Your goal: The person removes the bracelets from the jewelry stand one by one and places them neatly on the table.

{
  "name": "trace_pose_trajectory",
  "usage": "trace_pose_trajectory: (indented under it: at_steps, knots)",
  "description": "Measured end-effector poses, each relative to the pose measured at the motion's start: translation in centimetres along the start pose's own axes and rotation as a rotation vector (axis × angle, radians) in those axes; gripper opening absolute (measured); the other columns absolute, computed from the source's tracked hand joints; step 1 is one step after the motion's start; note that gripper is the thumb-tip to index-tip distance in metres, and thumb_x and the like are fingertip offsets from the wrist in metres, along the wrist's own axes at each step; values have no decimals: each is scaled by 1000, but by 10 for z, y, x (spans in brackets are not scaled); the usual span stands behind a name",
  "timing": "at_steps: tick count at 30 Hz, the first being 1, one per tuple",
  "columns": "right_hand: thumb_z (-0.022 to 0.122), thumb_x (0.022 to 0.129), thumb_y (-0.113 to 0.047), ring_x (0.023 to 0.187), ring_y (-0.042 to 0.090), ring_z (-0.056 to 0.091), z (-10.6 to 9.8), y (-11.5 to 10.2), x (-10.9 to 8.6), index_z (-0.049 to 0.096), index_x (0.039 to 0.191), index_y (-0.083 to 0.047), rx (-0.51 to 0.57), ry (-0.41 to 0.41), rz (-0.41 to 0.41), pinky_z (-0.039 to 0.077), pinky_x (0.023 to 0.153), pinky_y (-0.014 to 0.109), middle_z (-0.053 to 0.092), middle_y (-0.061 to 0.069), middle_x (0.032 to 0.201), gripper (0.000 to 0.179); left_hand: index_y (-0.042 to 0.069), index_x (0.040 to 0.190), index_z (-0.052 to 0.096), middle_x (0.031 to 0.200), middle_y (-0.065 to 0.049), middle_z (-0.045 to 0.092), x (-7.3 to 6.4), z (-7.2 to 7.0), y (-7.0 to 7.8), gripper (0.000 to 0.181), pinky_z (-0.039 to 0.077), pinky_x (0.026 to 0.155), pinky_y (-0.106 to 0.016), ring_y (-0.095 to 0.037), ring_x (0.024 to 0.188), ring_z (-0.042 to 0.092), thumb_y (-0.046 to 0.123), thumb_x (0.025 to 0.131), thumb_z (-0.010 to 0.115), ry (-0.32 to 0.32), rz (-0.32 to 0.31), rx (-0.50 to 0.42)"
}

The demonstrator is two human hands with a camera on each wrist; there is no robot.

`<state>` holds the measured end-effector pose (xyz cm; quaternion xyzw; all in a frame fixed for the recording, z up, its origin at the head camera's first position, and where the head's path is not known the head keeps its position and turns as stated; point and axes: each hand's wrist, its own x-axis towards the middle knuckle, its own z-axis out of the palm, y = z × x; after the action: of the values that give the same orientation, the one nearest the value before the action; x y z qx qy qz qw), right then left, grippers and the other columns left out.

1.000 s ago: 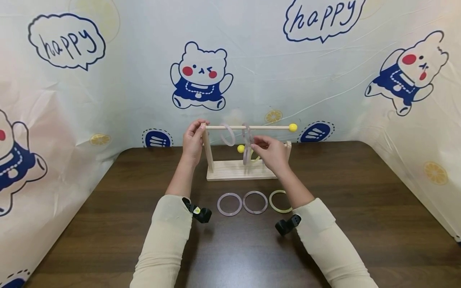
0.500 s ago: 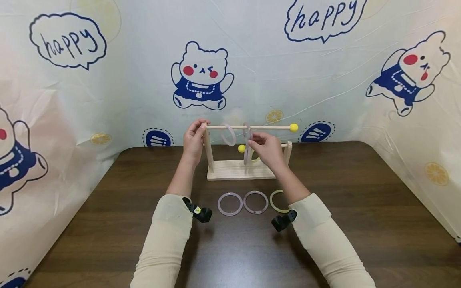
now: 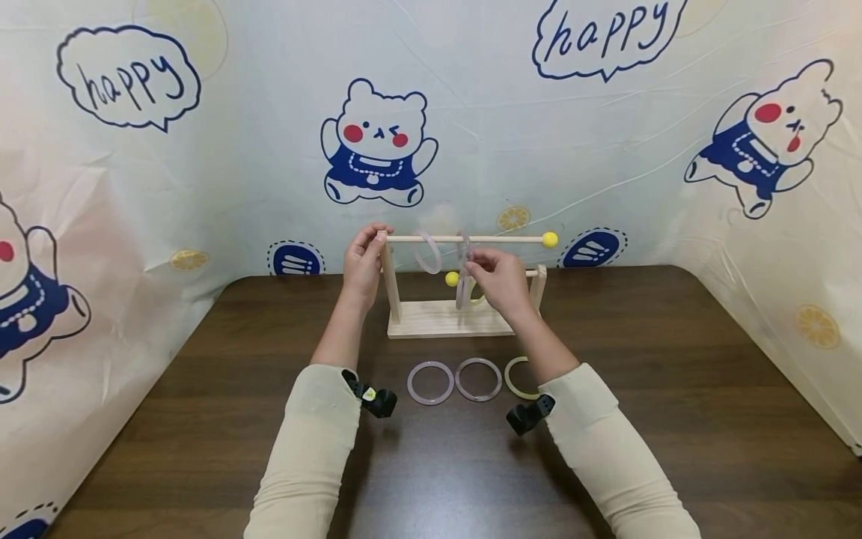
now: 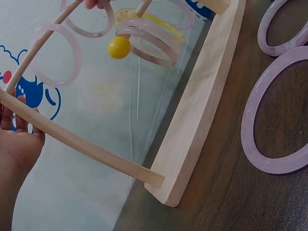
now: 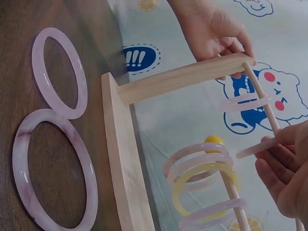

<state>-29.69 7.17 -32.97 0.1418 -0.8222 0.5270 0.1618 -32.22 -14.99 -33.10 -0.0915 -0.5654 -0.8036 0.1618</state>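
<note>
A wooden bangle stand (image 3: 431,320) has an upper rod and a lower rod, both ending in yellow balls. My left hand (image 3: 362,267) grips the top of its left post, thumb on the near side and fingers behind. Between the thumb and fingers of my right hand (image 3: 501,281) is a pale bangle (image 5: 255,148), pinched where it hangs around the upper rod. Farther left on that rod hangs another pale pink bangle (image 4: 78,60). Several bangles encircle the lower rod, including a yellow one (image 5: 179,191) and a lilac one (image 5: 192,224), partly behind my right hand in the head view.
In front of the stand lie a lilac bangle (image 3: 410,383), a purple-streaked bangle (image 3: 498,381) and a yellow-green bangle (image 3: 509,376), the last partly covered by my right forearm. The brown table (image 3: 202,419) meets a printed cloth backdrop (image 3: 269,172) behind the stand.
My right hand has shifted slightly left along the upper rod in the first half second, then stays nearly still at the bangle. The left hand keeps its hold on the post.
</note>
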Motion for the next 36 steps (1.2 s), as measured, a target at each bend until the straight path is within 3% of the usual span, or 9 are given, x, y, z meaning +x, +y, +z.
trace_pose_trajectory:
  at_steps: [21,36]
  knots:
    - [66,85,-9,74,22,64,-4,-2,-8,69,98,3,36,109,-103,51,66,32,68,14,84,17,15,95,59,95,4,62,-2,2,2,9,37,74,-24,-16,90,48,11,95,51,4,3,2]
    - [68,83,-7,76,22,65,-5,0,-10,70,96,4,39,252,-169,50,64,28,69,15,88,17,16,93,60,94,3,62,0,2,0,14,39,78,-25,-14,93,51,7,95,49,2,14,-30]
